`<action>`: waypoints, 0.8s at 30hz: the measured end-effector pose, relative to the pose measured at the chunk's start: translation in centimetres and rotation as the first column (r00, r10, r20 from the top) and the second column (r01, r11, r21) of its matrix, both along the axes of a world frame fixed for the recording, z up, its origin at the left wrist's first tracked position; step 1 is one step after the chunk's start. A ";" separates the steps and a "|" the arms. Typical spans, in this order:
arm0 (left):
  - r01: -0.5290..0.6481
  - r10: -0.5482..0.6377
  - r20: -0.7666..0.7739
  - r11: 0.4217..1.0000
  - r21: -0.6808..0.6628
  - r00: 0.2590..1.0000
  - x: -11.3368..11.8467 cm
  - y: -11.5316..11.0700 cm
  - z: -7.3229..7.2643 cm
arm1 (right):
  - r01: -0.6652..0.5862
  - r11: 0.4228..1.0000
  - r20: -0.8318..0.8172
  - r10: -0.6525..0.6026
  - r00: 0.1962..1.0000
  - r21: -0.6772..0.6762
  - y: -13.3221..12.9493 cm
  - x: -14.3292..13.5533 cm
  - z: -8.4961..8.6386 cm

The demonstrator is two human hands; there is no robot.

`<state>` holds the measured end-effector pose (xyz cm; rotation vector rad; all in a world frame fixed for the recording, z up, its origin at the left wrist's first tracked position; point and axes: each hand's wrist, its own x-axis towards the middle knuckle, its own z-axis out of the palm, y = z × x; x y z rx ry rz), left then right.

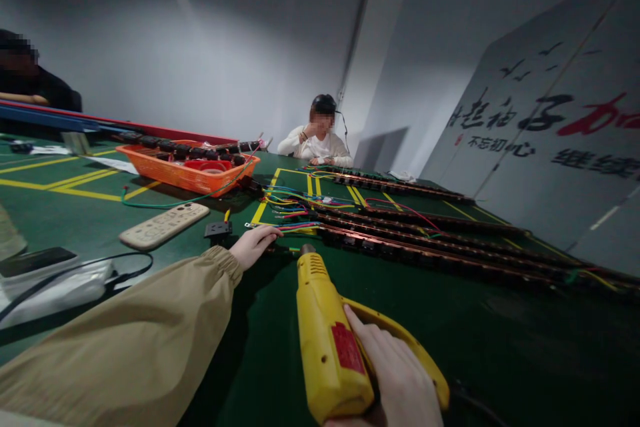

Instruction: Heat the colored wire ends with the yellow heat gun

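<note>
My right hand (403, 363) is wrapped around the handle of a yellow heat gun (320, 307) with a red patch on its side. Its metal nozzle points away from me, towards coloured wires (303, 228). My left hand (254, 245), below a tan sleeve, is closed at the near wire ends, just left of the nozzle; the fingertips are partly hidden. From these wires, long dark bars with copper strips (400, 245) run off to the right. A black socket block (219, 232) stands close to my left wrist.
An orange basket (195, 179) of black parts sits at the back left, behind a beige remote-like power strip (165, 225). A phone-like dark object (37, 261) and cable lie at left. One person (320, 137) sits across the green table (270, 353), another at far left.
</note>
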<state>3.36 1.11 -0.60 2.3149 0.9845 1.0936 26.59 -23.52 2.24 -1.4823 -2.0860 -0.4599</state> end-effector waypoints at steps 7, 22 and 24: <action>0.008 -0.008 -0.008 1.000 -0.002 1.000 0.0 0.1 -0.1 | 0.124 0.992 0.032 -0.124 0.992 -0.019 -0.3 1.4 -0.5; -0.045 0.047 -0.052 0.998 0.045 0.998 0.3 0.0 -0.4 | 0.291 0.954 -0.004 -0.291 0.957 0.074 0.1 -3.4 -2.7; -0.044 0.046 -0.052 0.998 0.049 0.998 0.4 0.0 -0.4 | 0.294 0.955 -0.056 -0.291 0.955 0.048 0.2 -4.3 -2.9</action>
